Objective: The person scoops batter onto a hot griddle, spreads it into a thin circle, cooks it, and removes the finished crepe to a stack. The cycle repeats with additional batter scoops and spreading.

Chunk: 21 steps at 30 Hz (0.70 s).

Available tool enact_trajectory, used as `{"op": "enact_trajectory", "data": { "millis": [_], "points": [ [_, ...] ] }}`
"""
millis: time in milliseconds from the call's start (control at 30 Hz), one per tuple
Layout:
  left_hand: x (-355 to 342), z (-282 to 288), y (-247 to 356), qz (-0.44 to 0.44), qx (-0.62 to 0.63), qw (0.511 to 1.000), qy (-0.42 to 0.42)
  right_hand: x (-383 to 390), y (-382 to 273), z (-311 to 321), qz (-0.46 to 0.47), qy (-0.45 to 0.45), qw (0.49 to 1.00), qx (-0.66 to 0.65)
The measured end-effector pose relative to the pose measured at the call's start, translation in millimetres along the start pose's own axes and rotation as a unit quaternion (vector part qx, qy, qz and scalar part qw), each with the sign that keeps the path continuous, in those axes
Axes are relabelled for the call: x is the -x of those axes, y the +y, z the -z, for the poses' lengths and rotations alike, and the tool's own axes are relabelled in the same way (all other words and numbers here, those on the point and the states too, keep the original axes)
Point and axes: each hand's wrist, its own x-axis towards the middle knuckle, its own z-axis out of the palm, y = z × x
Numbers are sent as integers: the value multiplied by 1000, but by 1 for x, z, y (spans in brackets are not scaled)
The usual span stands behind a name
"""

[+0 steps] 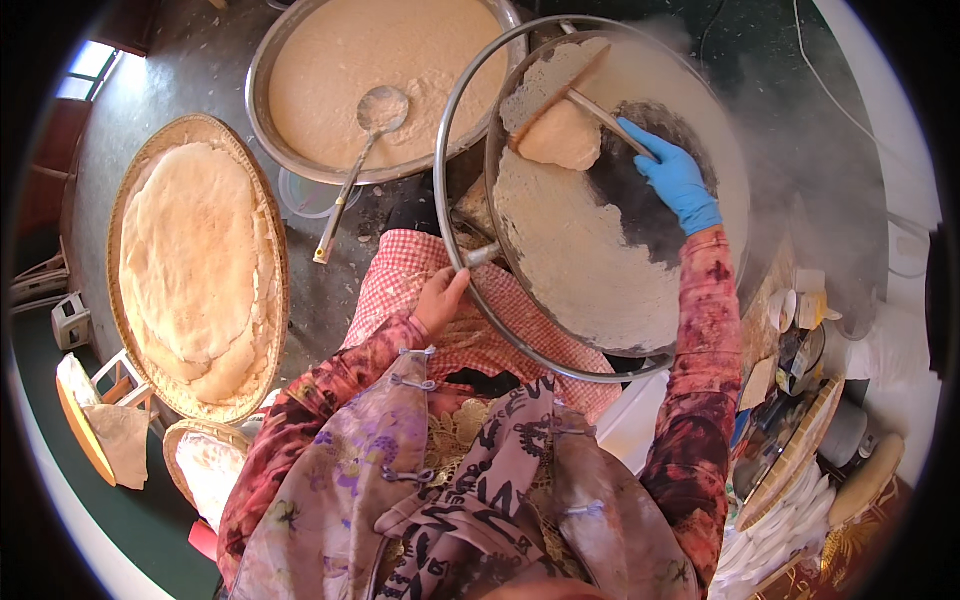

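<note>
Closest to the camera hangs a scarf point(490, 510), and past it a checked cloth point(400, 270) covers the lap, probably against splashes. Ahead, to the right, is the pan point(645, 225), its dark surface partly coated with pale batter point(560, 250). The right hand point(672, 175), in a blue glove point(690, 195) likely worn against heat, has its grip closed around the handle of the spreader point(612, 124); the blade lies toward the pan's far left, a lump point(560, 142) against it on the handle side.

The bare left hand point(438, 302) touches the ring point(443, 170) around the pan's near and left sides, perhaps for steadiness; how firmly that grip closes cannot be told.

A basin point(258, 115) holds more batter, its ladle point(382, 110) laid with the handle over the rim, toward the person. At left, a woven tray point(118, 275) bears flatbread point(190, 250). The ring stands between body and pan, and steam point(800, 150) blurs the right side.
</note>
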Motion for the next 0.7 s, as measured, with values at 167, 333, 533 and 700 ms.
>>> {"op": "enact_trajectory", "data": {
  "millis": [167, 333, 533, 700],
  "points": [
    [-15, -2, 3, -37, 25, 999, 19, 13, 26, 53, -44, -72, 996, -35],
    [-62, 34, 50, 1, -3, 999, -37, 23, 24, 66, -113, -75, 991, 9],
    [-109, 37, 90, -34, -15, 999, 30, 39, -18, 26, -58, 69, 995, 35],
    [-84, 25, 59, -79, -11, 996, 38, 57, -35, 10, -135, 52, 987, 73]
  ]
}}
